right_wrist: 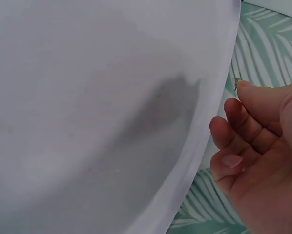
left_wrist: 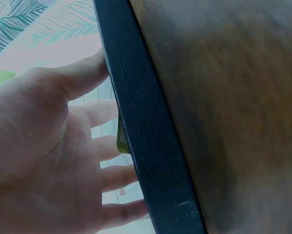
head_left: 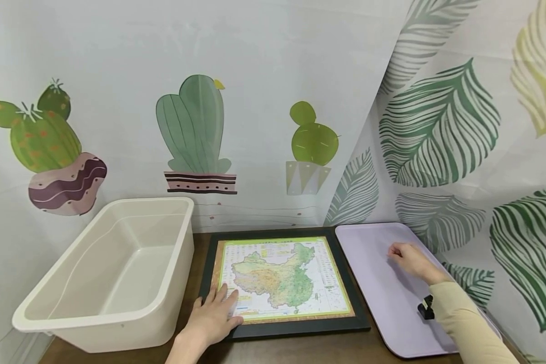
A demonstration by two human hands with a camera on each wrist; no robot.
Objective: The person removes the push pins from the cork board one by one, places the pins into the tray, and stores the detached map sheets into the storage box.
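Note:
A black-framed map board point(head_left: 273, 278) with a cork-coloured border lies on the brown table. My left hand point(head_left: 214, 313) rests on its lower left corner, fingers spread and straight. In the left wrist view, the left hand point(left_wrist: 53, 141) lies behind the black frame edge point(left_wrist: 141, 107), which hides the fingertips. Over the pale purple tray point(head_left: 368, 268) is my right hand point(head_left: 409, 258), its fingers curled and thumb forward. The right wrist view has a tiny dark object point(right_wrist: 237, 84) at the thumb tip of the right hand point(right_wrist: 263, 141), seemingly pinched; its kind is too small to tell.
A deep cream plastic tub point(head_left: 177, 263) stands left of the board. Behind everything hangs a white curtain point(head_left: 264, 60) printed with cacti and leaves. The tray's far edge lies against the curtain. A black wrist camera point(head_left: 426, 307) sits on the right wrist.

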